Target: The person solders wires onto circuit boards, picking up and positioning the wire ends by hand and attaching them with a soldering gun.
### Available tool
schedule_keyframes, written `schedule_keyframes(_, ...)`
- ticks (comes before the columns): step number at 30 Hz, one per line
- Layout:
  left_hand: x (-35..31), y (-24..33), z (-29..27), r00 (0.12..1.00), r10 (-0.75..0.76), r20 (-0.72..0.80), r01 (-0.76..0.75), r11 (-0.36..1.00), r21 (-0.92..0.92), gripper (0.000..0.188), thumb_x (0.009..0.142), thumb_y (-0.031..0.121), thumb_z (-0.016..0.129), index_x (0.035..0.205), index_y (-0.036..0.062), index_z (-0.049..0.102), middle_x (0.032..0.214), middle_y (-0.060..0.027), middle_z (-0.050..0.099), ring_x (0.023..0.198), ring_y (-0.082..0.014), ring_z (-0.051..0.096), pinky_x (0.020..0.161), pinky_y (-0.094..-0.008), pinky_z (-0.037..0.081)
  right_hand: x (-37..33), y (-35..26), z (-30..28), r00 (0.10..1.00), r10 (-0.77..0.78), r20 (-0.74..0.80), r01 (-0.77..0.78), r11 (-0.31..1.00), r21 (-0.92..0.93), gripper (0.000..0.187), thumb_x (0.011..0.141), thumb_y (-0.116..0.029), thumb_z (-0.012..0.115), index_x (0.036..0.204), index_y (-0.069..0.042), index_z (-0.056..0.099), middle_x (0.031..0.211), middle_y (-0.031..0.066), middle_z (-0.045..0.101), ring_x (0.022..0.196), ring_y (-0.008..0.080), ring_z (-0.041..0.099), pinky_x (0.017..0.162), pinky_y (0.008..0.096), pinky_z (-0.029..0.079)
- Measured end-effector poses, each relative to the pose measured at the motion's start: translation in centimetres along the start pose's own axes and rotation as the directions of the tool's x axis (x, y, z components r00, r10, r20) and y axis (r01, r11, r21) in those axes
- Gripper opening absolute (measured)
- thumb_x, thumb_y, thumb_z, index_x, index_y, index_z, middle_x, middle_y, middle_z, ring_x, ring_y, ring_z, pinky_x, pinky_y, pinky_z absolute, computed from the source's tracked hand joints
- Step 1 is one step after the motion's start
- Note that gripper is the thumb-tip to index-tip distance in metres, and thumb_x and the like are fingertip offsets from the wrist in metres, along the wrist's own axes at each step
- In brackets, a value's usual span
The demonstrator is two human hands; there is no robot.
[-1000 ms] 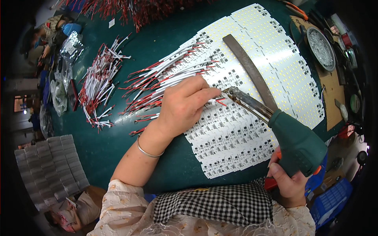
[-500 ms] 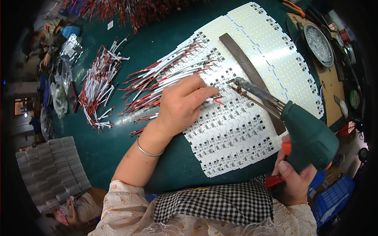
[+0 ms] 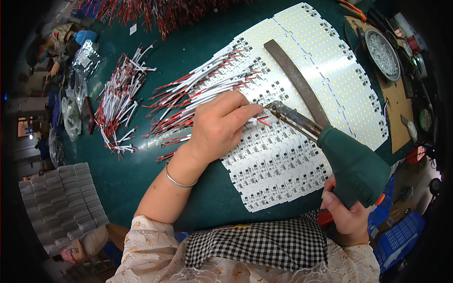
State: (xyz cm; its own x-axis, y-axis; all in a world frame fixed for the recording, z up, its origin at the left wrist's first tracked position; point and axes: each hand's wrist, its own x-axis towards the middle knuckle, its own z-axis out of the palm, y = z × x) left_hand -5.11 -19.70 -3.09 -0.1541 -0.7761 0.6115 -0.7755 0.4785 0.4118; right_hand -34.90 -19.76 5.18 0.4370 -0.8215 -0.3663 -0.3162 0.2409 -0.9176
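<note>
My left hand [image 3: 218,125] is closed in a pinch on a red-and-white wire [image 3: 262,121], its bared end lying over the white LED circuit boards [image 3: 271,181]. Wrapped around the grip of a green soldering gun [image 3: 354,162], my right hand [image 3: 347,216] points the dark tip at the boards, close beside my left fingertips. Whether the tip touches the wire is too small to tell. Several red-and-white wires [image 3: 207,75] lie across the boards' left side, fanning out onto the green table. A flat, dark metal bar [image 3: 297,81] rests across the boards.
Left of the boards sits a loose pile of wires [image 3: 120,96], with a larger red wire heap [image 3: 165,12] at the far edge. A round metal dish [image 3: 382,55] of shiny bits stands at right. Stacked grey packs [image 3: 63,205] are lower left. Co-workers sit beyond.
The soldering gun has moved left and slightly down with my right hand, bringing its tip close to my left fingertips. My left hand has stayed nearly still, pinching the wire.
</note>
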Motion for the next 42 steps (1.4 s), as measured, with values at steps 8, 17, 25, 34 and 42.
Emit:
schedule_keyframes(8,-0.1,0.0,0.0,1.0,-0.009,0.004,0.009,1.0,-0.03,0.039,0.058,-0.014,0.06,0.091,0.0039,0.069,0.07,-0.0075,0.058,0.058,-0.0194,0.057,0.048,-0.0291,0.045,0.3,0.6,0.9,0.956,-0.091,-0.28,0.162,0.956,0.244,0.064,0.073,-0.017,0.075,0.121,0.009,0.043,0.091,0.0177,0.058,0.057,0.0152,0.055,0.042,0.0237,0.046)
schedule_keyframes(17,0.1,0.5,-0.4,0.998,-0.039,0.051,0.038,0.999,0.027,0.033,0.058,-0.006,0.063,0.088,0.007,0.067,0.073,-0.0047,0.057,0.062,-0.0206,0.059,0.05,-0.0309,0.047,0.4,0.1,0.6,0.929,-0.095,-0.357,0.208,0.933,0.294,0.073,0.069,-0.023,0.078,0.12,0.015,0.042,0.097,0.0209,0.057,0.048,0.0135,0.053,0.037,0.0222,0.045)
schedule_keyframes(25,0.9,0.6,-2.4,0.981,-0.188,0.052,0.193,0.975,-0.113,0.027,0.069,-0.012,0.062,0.091,0.0024,0.068,0.08,-0.0098,0.064,0.064,-0.0189,0.06,0.058,-0.0269,0.048,0.1,-1.5,-3.5,0.923,-0.225,-0.314,0.308,0.918,0.249,0.074,0.069,-0.013,0.077,0.127,0.013,0.039,0.112,0.0274,0.055,0.06,0.0178,0.058,0.044,0.0242,0.049)
schedule_keyframes(34,3.4,3.2,-3.3,0.927,-0.357,0.115,0.36,0.933,-0.008,0.019,0.084,0.006,0.062,0.104,0.0058,0.059,0.079,-0.014,0.062,0.066,-0.0288,0.061,0.056,-0.0361,0.047,1.3,-1.5,-3.2,0.94,-0.181,-0.289,0.254,0.937,0.241,0.076,0.071,-0.022,0.077,0.125,0.014,0.039,0.095,0.0194,0.056,0.054,0.0158,0.056,0.046,0.0241,0.047)
schedule_keyframes(42,2.5,2.9,-0.6,0.9,-0.436,-0.004,0.435,0.9,-0.034,0.015,0.079,-0.001,0.066,0.091,0.0059,0.062,0.069,-0.0099,0.061,0.057,-0.0252,0.06,0.05,-0.0331,0.046,1.0,-1.1,-2.4,0.972,-0.053,-0.228,0.129,0.935,0.331,0.075,0.067,-0.009,0.077,0.128,0.012,0.039,0.114,0.0263,0.054,0.062,0.0182,0.058,0.047,0.0249,0.049)
